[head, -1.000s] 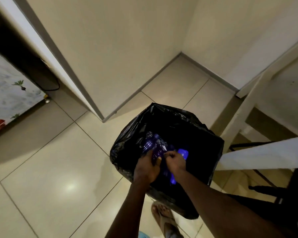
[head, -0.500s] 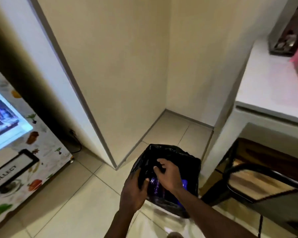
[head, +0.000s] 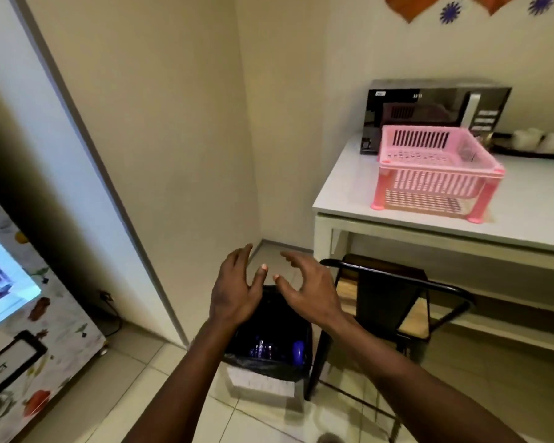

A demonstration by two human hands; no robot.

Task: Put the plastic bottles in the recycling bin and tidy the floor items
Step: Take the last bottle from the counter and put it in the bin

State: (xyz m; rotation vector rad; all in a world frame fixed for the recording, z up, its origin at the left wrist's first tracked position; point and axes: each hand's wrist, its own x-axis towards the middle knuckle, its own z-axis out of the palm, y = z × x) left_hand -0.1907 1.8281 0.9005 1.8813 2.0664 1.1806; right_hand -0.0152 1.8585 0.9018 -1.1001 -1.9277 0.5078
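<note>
Both hands are empty: the left hand [head: 234,295] and the right hand [head: 311,292] hang above the recycling bin [head: 263,383], palms turned toward each other, fingers spread and loosely curled, nothing gripped.

Below them, inside the bin's black liner [head: 269,367], lie the plastic bottles [head: 263,348], bluish-purple in the dim light. One seems to stand with its cap [head: 298,353] up toward the bin's near right side, its long axis roughly upright; the others form a glinting cluster to the bin's left, and their direction cannot be told.

As for risk, the liner edge looks loosely draped over the bin's rim, so pushing more bottles in carelessly could drag it down inside. The bin is light-looking and stands just beside a black chair [head: 394,302]; a knock from a foot or a chair leg might tip it and spill bottles onto the tiled floor [head: 135,388]. A bottle standing tall might also topple out if the bin is moved.

Farther right of the bin, a white surface [head: 525,212] carries a pink basket [head: 435,174] and a microwave [head: 435,107].
</note>
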